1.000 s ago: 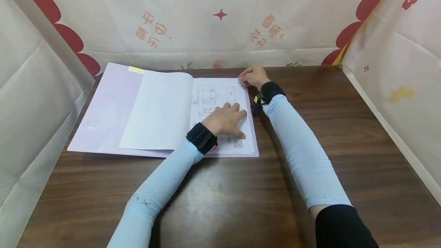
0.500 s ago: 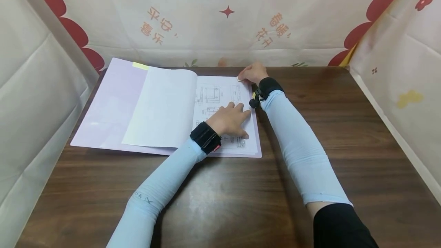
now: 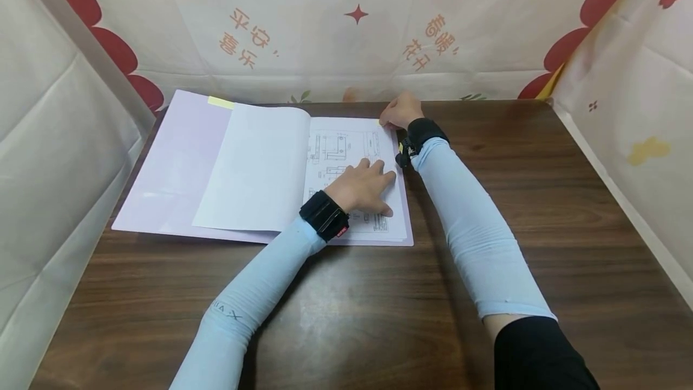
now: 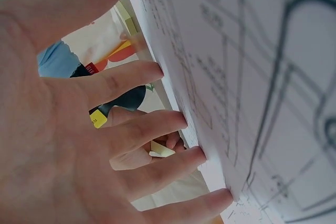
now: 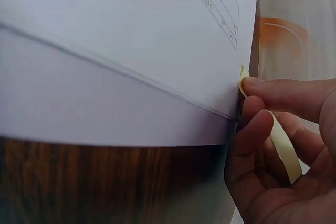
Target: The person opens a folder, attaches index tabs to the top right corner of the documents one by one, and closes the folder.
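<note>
A lilac folder (image 3: 168, 179) lies open on the table, its blank white sheet (image 3: 254, 167) turned to the left. On its right side is a page with line drawings (image 3: 331, 148). My left hand (image 3: 361, 188) rests on that page with fingers spread, fingertips touching the paper in the left wrist view. At the page's far right corner my right hand (image 3: 402, 111) pinches a small yellow sticky tab (image 5: 243, 80) at the paper's edge. A longer yellow strip (image 5: 285, 148) is tucked among the same hand's curled fingers.
Another yellow sticky tab (image 3: 221, 103) sits at the top of the turned sheet. The brown wooden table (image 3: 346, 318) ends at a printed cloth (image 3: 303, 29) behind, with more cloth hanging on both sides.
My right hand has shifted slightly right at the page corner, and a bit of yellow now shows by its fingertips. The head view has moved a little. My left hand stays on the page.
</note>
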The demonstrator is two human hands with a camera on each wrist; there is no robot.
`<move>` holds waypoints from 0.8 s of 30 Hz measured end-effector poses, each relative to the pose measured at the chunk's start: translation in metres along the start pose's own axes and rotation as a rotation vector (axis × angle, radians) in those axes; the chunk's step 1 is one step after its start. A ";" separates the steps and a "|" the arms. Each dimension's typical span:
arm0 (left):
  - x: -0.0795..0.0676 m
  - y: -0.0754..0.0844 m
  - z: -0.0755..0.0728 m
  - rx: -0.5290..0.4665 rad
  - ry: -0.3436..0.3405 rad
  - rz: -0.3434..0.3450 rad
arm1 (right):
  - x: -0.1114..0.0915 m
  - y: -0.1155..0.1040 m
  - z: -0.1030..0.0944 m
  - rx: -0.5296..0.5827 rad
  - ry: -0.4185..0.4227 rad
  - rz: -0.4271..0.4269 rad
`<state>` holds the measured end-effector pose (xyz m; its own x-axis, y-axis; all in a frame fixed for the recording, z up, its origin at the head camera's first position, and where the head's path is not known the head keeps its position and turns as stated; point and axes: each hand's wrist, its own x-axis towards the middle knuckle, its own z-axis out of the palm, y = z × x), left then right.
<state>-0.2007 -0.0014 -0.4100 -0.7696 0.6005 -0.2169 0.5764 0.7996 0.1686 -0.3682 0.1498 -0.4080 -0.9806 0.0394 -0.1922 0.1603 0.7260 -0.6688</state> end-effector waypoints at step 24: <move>0.001 0.002 0.000 -0.003 -0.008 0.000 | 0.002 0.004 -0.003 -0.124 0.021 0.046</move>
<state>-0.2009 0.0007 -0.4096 -0.7670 0.6009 -0.2248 0.5760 0.7993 0.1714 -0.3702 0.1549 -0.4095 -0.9748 0.0887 -0.2047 0.1917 0.8020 -0.5657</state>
